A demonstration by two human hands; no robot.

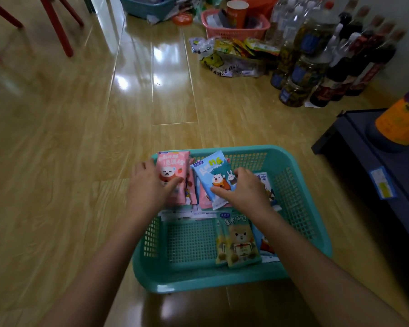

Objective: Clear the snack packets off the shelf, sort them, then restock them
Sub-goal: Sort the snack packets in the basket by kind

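A teal plastic basket (300,208) sits on the wooden floor in front of me. My left hand (149,187) grips a pink bear snack packet (172,167) standing upright at the basket's far left corner. My right hand (243,190) holds a blue bear-and-rabbit packet (214,171) beside it, tilted. More pink packets are stacked behind and under these two. Yellow-green bear packets (240,241) lie flat near the basket's front right, with another blue packet (265,246) partly under them.
A dark low shelf (368,161) stands at the right with an orange-labelled jar (401,123) on it. Jars and dark bottles (321,67) crowd the far right floor, beside a bag of snacks (232,57), a pink basket (234,27) and another teal basket (147,8). Red chair legs (57,24) stand far left.
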